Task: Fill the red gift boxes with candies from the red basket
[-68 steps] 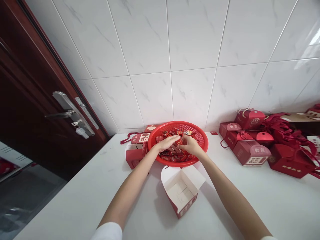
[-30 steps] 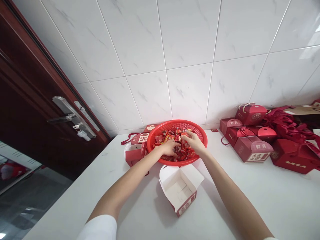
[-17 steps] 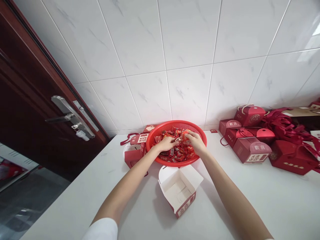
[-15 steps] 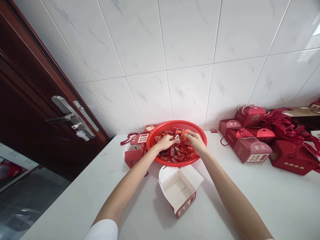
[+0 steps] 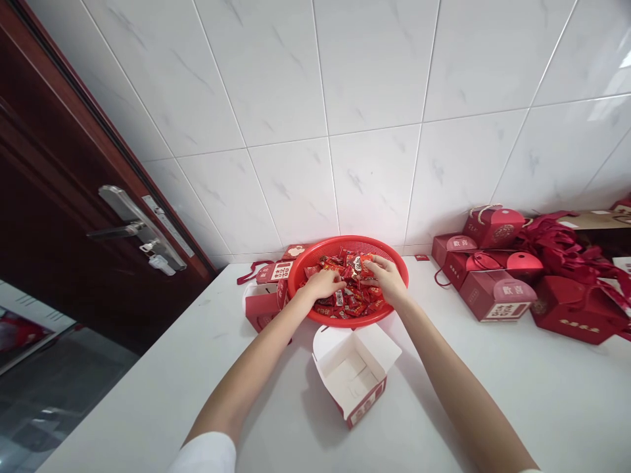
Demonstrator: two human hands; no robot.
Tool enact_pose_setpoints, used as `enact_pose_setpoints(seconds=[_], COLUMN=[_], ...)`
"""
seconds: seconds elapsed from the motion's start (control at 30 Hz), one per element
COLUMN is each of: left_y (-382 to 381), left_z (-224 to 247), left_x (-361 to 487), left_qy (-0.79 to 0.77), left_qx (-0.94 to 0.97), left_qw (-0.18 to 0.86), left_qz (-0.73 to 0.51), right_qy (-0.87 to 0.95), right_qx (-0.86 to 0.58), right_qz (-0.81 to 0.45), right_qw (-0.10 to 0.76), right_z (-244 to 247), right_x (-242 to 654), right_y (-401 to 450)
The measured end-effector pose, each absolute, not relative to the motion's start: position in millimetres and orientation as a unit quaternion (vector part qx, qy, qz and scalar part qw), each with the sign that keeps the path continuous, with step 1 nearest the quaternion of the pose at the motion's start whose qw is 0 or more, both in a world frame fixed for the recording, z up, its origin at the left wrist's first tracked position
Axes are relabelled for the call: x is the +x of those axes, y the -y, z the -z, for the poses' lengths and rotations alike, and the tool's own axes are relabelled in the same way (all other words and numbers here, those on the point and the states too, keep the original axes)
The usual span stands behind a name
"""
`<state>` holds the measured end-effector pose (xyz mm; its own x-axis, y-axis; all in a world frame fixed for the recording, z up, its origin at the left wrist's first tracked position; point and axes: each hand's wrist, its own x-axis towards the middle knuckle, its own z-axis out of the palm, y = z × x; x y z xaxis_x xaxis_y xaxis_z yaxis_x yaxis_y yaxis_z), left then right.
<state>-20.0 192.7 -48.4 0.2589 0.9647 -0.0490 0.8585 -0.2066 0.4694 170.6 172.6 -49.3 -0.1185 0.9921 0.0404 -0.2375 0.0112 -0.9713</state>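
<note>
A red plastic basket [image 5: 355, 322] by the wall holds many red-wrapped candies [image 5: 352, 303]. Over its right side, my right hand [image 5: 385, 279] pinches a red candy packet [image 5: 361, 264] between thumb and fingers. My left hand [image 5: 324, 285] reaches over the left part of the basket, fingers curled down among the candies; what they hold, if anything, is hidden. In front of the basket stands an open box [image 5: 353, 378], white inside and red outside, with its flaps spread and nothing in it.
Left of the basket are an open red box [image 5: 261, 307] and a flat-lying one [image 5: 276, 272]. Several closed red boxes [image 5: 497, 295] and red ribbons [image 5: 557, 253] sit at the right. A tiled wall [image 5: 374, 177] rises behind; a dark door [image 5: 64, 184] is at far left.
The candy packet in my right hand now shows more of its printed face. My left fingers have shifted slightly, and the candy that showed at their tips no longer does.
</note>
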Motion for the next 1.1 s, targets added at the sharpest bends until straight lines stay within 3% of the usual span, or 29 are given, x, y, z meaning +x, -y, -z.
enact_pose_setpoints(seconds=[0.33,0.5,0.67,0.83,1.1], left_y=[-187.7,-189.0,-192.5,-190.4,-185.0], left_z=[50.4,50.2,46.3,40.1,41.8], left_x=[-19.1,-18.6,-19.4,-17.4,-12.8], left_qy=[-0.542,-0.520,-0.535,-0.576,-0.544], left_qx=[0.816,0.791,0.746,0.758,0.800], left_qw=[0.196,0.277,0.278,0.232,0.249], left_qz=[-0.055,-0.166,-0.284,-0.202,-0.050], right_qy=[0.472,0.430,0.417,0.383,0.346], right_qx=[-0.407,-0.396,-0.369,-0.356,-0.349], right_qz=[-0.588,-0.622,-0.649,-0.666,-0.677], right_qw=[0.515,0.521,0.518,0.532,0.548], right_z=[47.1,45.8,43.6,41.8,44.3], right_x=[169.8,171.4,173.4,173.6,173.3], right_y=[-172.7,-172.7,-171.9,-174.0,-175.3])
